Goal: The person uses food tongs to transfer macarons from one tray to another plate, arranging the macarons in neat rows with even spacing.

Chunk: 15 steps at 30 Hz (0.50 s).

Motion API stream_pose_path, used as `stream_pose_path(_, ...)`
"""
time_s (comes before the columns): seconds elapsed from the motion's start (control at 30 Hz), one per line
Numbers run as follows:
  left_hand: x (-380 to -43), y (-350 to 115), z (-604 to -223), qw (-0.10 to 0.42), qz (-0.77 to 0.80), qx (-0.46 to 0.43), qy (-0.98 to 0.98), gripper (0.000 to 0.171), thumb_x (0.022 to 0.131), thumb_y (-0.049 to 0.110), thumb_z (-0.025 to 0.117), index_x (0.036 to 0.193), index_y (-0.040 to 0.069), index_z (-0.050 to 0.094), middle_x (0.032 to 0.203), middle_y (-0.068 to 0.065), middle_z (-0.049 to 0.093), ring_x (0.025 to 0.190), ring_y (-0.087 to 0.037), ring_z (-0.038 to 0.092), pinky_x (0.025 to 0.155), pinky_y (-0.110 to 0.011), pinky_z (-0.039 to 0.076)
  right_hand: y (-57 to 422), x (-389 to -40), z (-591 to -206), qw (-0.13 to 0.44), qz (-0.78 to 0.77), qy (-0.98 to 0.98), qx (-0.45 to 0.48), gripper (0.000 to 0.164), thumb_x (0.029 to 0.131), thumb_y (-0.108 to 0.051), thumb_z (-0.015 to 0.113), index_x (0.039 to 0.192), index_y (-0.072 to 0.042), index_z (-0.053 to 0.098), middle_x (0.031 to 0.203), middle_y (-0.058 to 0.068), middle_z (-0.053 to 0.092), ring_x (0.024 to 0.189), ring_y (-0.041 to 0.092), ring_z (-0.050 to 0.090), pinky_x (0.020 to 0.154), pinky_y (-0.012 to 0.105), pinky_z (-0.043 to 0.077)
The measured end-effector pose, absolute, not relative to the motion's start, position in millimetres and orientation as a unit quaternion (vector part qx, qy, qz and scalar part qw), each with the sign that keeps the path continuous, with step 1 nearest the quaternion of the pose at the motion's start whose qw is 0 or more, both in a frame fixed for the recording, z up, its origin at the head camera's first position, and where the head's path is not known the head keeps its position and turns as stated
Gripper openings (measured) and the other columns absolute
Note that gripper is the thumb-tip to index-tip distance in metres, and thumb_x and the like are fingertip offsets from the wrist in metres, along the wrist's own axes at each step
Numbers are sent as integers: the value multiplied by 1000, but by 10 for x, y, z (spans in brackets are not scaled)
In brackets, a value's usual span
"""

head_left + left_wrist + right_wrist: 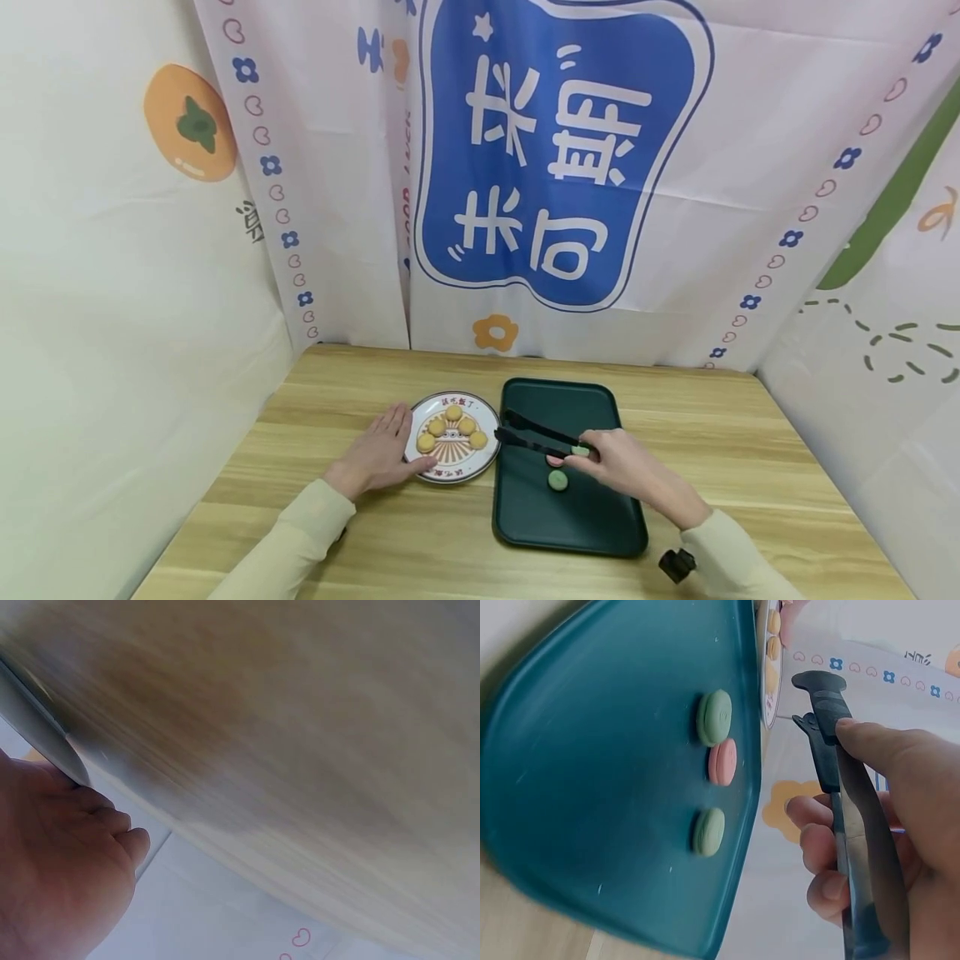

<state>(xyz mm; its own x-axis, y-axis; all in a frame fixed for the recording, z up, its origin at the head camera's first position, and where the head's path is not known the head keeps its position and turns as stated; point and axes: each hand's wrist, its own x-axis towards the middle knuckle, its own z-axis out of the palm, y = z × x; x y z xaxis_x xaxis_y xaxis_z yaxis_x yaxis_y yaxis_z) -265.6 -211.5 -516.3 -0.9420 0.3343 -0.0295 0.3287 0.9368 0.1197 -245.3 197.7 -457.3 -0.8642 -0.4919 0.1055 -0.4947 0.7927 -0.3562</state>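
Note:
My right hand (628,464) grips black tongs (536,424) whose two arms stand apart over the dark green tray (525,521), tips toward the plate. Nothing shows between the tips. Below the tongs in the right wrist view, two green macarons (715,718) and a pink macaron (723,762) lie on the tray; one green and the pink one sit side by side. At the white plate (486,457), my left hand (378,457) rests against the left rim, fingers straight, thumb over the front edge. Several yellow macarons (453,412) lie on that plate.
Plate and tray stand side by side on a wood-grain table (420,550). A printed cloth (352,283) hangs behind the table's back edge, with more white cloth on the left and right sides. A small black device (677,566) is at the right wrist.

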Motion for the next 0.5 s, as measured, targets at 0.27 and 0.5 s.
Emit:
stream_pose_path(0.27, -2661, -2109, -5165, 24, 55, 167, 984, 110, 88, 79, 38, 152, -9, 22, 160, -28, 19, 150, -40, 18, 123, -51, 22, 2145, -2381, -4573, 1, 188, -947, 262, 30, 92, -47, 64, 84, -18, 63, 59, -13, 44, 48, -2, 38, 45, 16, 34)
stream_pose_path(0.5, -2662, -2094, -5151, 27, 58, 167, 984, 109, 88, 78, 40, 151, -9, 23, 160, -28, 19, 150, -41, 19, 123, -51, 22, 2295, -2337, -4606, -14, 196, -943, 268, 31, 92, -49, 63, 87, -18, 65, 60, -15, 46, 48, -3, 39, 45, 16, 35)
